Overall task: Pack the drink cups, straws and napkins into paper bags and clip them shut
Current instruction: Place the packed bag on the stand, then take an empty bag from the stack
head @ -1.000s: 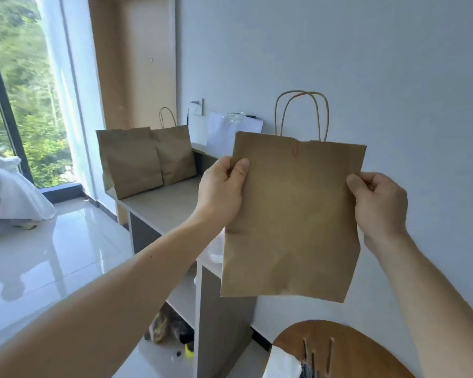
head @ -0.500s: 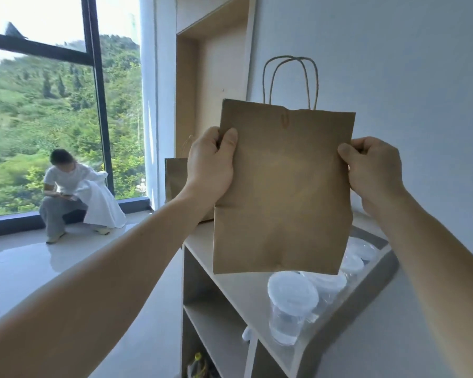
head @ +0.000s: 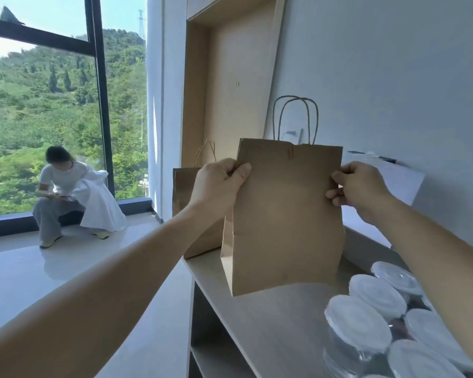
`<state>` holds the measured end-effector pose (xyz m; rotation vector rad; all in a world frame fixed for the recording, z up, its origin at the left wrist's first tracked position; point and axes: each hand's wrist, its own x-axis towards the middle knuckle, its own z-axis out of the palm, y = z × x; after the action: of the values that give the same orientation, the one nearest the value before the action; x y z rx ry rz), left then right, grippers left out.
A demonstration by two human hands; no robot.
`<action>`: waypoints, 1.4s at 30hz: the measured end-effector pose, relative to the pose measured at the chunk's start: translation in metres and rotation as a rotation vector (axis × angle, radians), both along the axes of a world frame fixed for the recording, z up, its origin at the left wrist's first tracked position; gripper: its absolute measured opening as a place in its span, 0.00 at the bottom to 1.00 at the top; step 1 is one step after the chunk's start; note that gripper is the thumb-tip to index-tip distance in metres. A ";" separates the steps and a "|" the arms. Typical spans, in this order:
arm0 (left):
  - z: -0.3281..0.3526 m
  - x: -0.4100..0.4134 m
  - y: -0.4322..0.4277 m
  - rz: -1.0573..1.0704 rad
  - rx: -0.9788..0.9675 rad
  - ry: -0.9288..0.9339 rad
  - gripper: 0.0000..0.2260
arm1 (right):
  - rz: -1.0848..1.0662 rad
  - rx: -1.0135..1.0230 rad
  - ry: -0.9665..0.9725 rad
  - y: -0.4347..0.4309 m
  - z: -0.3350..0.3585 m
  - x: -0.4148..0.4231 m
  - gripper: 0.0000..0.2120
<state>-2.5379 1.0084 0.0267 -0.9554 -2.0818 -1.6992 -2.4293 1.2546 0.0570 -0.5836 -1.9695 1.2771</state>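
Left hand (head: 216, 186) pinches the bag (head: 284, 222) by its left edge, right hand (head: 358, 186) pinches the right edge, holding it just above the shelf (head: 271, 328). It's light, floppy paper, so grab near the top. Cups (head: 366, 323) sit to the right.

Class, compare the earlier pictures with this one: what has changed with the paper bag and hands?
The paper bag, flat before, has begun opening along its left fold. The left hand and right hand keep gripping its upper edges; the lidded cups stay on the shelf.
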 end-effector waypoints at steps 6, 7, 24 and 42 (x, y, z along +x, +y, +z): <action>-0.027 -0.075 0.030 -0.132 -0.159 0.044 0.19 | -0.030 -0.118 -0.097 0.031 -0.019 -0.079 0.05; -0.032 -0.085 0.035 -0.139 -0.185 0.051 0.19 | -0.046 -0.115 -0.102 0.036 -0.024 -0.092 0.06; -0.081 -0.188 0.135 -0.131 -0.487 0.090 0.24 | -0.108 -0.073 -0.090 0.146 -0.094 -0.246 0.10; -0.093 -0.206 0.175 -0.072 -0.464 0.058 0.18 | -0.158 -0.109 -0.033 0.170 -0.112 -0.260 0.09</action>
<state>-2.7435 1.1834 -0.0663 -1.2025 -2.4822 -1.2163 -2.6894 1.4244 -0.0547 -0.8021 -1.8490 1.2891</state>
